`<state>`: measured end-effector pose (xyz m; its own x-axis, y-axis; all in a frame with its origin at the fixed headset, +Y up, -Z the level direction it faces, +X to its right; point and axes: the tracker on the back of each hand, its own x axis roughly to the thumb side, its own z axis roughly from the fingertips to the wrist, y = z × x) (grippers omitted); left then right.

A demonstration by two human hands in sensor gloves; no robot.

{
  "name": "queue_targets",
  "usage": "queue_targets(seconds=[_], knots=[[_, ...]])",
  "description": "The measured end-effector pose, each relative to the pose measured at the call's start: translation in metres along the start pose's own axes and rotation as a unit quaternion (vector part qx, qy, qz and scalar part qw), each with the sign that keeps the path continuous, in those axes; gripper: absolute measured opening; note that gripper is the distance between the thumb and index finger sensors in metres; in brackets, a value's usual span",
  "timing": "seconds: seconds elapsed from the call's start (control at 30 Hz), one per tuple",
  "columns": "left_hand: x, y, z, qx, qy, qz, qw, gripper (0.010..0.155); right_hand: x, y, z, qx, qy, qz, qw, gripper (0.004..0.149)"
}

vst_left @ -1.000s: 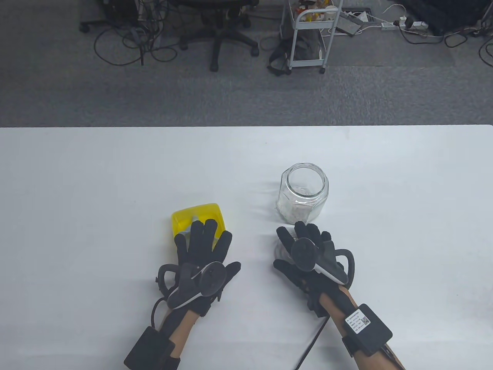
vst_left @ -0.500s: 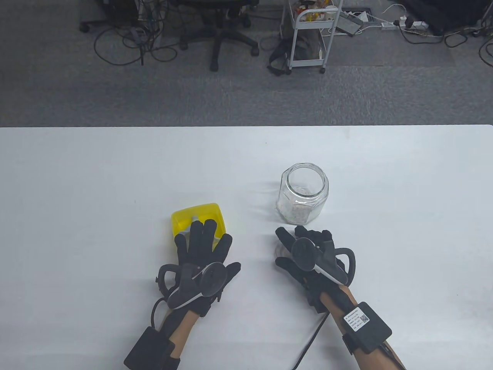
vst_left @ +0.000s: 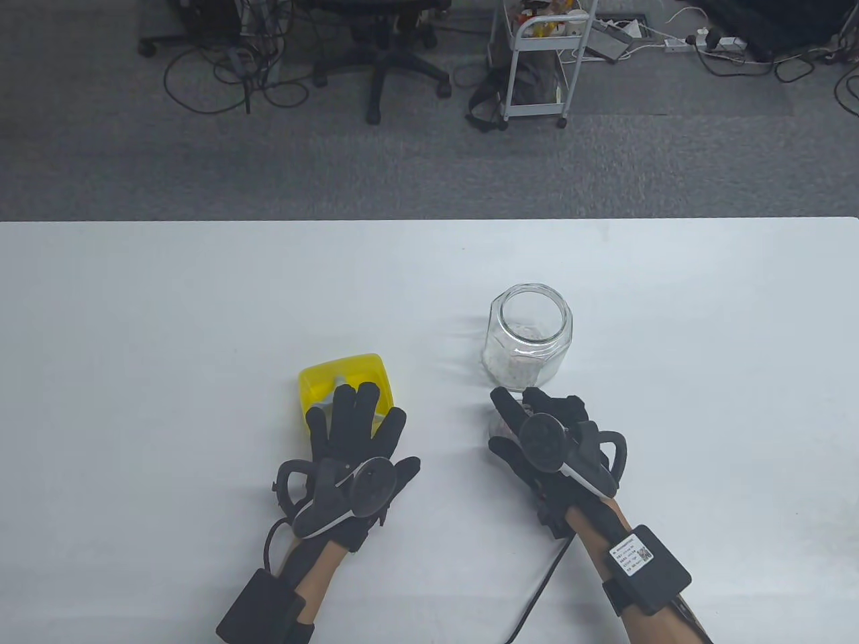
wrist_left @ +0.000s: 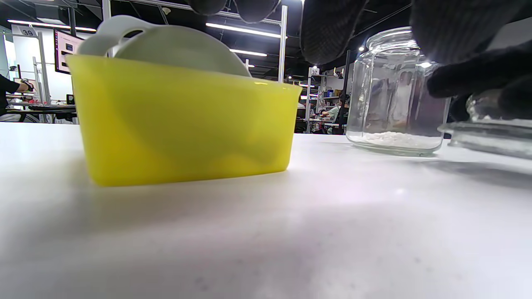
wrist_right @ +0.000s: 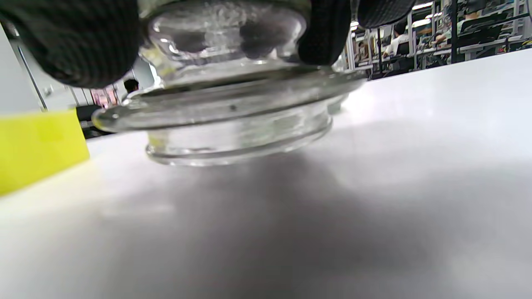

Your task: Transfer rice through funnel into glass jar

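An open glass jar (vst_left: 528,335) stands on the white table with a thin layer of rice (wrist_left: 395,138) at its bottom. A yellow tub (vst_left: 342,377) left of it holds a white funnel (wrist_left: 174,45). My left hand (vst_left: 356,419) lies spread over the tub's near edge, fingers above it, holding nothing. My right hand (vst_left: 533,419) is just in front of the jar and grips a glass lid (wrist_right: 232,108) by its knob. The lid is at table level; I cannot tell if it touches the table. It also shows in the left wrist view (wrist_left: 486,128).
The table's (vst_left: 168,302) far edge runs across the middle of the table view. Beyond it are carpet, an office chair (vst_left: 382,54), a small white cart (vst_left: 537,60) and cables. A black cable (vst_left: 537,597) trails from my right wrist toward the near edge.
My right hand, with the glass lid, has shifted a little to the right and closer to the jar. My left hand and the tub have not moved.
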<state>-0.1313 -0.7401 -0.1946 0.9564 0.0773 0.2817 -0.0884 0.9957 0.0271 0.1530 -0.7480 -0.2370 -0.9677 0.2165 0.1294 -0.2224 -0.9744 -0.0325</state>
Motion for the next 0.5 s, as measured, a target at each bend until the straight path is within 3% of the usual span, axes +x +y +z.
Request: queue_targets(seconds=[0.5], knots=[[0.002,0.000,0.001,0.001,-0.004,0.000,1.000,0.076,-0.024,-0.085,0.013,-0.118,0.019,-0.107,0.987,0.069]])
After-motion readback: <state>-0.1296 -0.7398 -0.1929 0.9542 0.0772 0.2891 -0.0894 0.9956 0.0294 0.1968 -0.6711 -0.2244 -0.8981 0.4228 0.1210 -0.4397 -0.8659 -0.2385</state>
